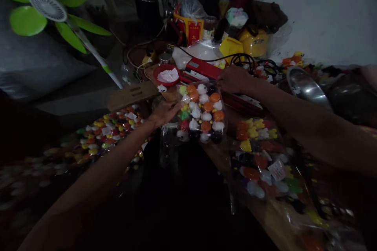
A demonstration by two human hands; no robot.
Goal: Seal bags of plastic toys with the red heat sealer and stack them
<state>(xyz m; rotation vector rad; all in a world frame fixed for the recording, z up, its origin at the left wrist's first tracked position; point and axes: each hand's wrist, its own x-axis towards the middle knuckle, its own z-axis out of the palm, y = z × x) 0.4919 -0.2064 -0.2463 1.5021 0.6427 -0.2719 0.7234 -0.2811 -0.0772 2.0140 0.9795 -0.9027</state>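
A clear plastic bag [202, 111] packed with small orange, white, black, green and yellow figures is held up in front of me. My left hand [166, 113] pinches its left edge. At the bag's top right corner my right hand [234, 79] is closed on the plastic, fingertips partly hidden by dim light. Right behind the bag lies a long red sealer-like device [203, 68]. A red bowl [166, 75] of small printed paper slips stands just beyond my left hand, and a small white figure [161, 88] sits near it.
Filled bags [265, 164] lie at the right, below my right forearm. Many loose figures [108, 131] are heaped at the left. A green-bladed fan [48, 6] stands upper left. A metal bowl [308, 86], black cable [243, 59] and yellow pot-like object [255, 42] crowd the back right.
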